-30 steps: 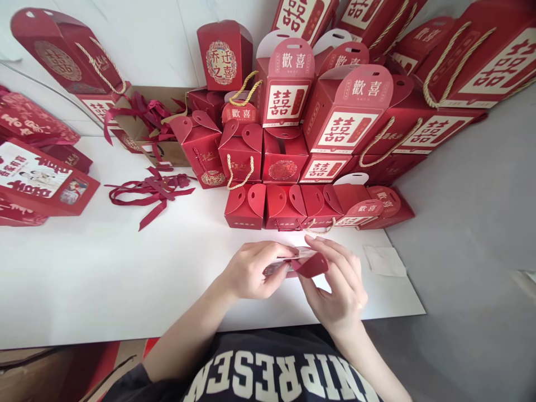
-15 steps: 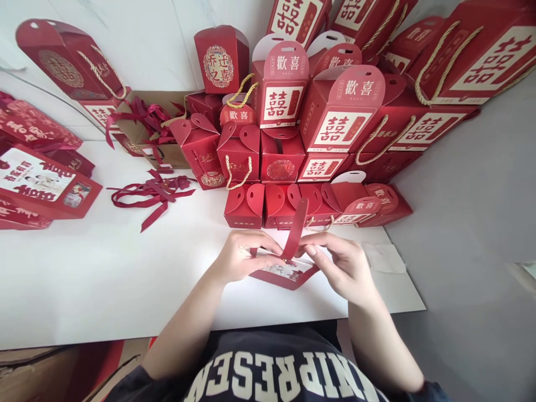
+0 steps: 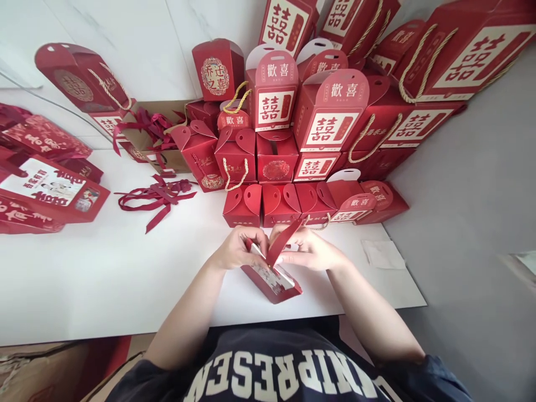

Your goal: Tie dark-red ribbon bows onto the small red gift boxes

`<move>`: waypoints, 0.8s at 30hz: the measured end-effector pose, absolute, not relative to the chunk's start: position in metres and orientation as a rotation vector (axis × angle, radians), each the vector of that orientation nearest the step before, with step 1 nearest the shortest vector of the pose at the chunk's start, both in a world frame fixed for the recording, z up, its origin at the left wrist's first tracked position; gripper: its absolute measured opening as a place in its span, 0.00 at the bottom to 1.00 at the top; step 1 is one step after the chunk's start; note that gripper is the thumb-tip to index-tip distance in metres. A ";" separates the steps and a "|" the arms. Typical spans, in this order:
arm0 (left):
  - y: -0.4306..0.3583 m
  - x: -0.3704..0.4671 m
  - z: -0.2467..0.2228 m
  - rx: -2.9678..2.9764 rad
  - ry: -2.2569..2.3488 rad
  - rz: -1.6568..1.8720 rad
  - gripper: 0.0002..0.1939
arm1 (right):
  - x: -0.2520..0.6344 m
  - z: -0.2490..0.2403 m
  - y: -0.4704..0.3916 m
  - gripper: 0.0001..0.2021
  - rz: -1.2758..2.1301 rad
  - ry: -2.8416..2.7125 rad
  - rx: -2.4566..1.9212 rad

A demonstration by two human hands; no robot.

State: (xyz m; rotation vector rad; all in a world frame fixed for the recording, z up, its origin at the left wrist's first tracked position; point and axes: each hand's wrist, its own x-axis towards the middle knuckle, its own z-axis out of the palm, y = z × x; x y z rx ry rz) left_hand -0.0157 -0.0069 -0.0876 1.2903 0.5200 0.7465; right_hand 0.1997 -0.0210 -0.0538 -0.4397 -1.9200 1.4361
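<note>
At lower centre, a red box (image 3: 271, 281) with white printed panel (image 3: 276, 284) and raised strap (image 3: 285, 240) is pinched by the left hand (image 3: 238, 248), the grip of the right hand (image 3: 310, 249) too hidden to tell.

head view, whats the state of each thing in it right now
Printed box: held, slanting
Red strip: raised at a slant above the printed box
Left hand: gripping the printed box
Right hand: beside the red strip, grip partly hidden
Carton: open, ribbons inside
Loose ribbons: tangled
White paper: lying down
</note>
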 end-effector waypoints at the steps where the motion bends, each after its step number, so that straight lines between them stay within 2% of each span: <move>1: -0.006 -0.016 -0.088 1.285 0.509 0.734 0.15 | 0.200 -0.055 -0.019 0.10 1.406 -1.954 -0.404; 5: -0.004 -0.016 -0.085 1.299 0.416 0.760 0.13 | 0.201 -0.059 -0.017 0.12 1.216 -1.973 -0.485; 8: -0.002 -0.016 -0.082 1.314 0.336 0.791 0.12 | 0.202 -0.060 -0.024 0.05 0.894 -1.686 -0.753; 9: -0.002 -0.016 -0.082 1.316 0.324 0.796 0.12 | 0.202 -0.060 -0.028 0.06 0.783 -1.588 -0.806; 12: 0.000 -0.018 -0.087 1.311 0.344 0.832 0.15 | 0.201 -0.056 -0.038 0.18 0.526 -1.620 -0.844; 16: 0.003 -0.022 -0.095 1.299 0.385 0.869 0.18 | 0.194 -0.051 -0.043 0.16 0.302 -1.822 -0.898; 18: 0.004 -0.023 -0.097 1.299 0.385 0.869 0.19 | 0.190 -0.051 -0.041 0.17 0.289 -1.764 -0.936; 21: 0.004 -0.024 -0.098 1.301 0.389 0.881 0.19 | 0.185 -0.053 -0.039 0.12 0.390 -1.701 -0.963; 24: 0.004 -0.025 -0.099 1.302 0.400 0.895 0.20 | 0.181 -0.055 -0.043 0.06 0.715 -1.574 -1.005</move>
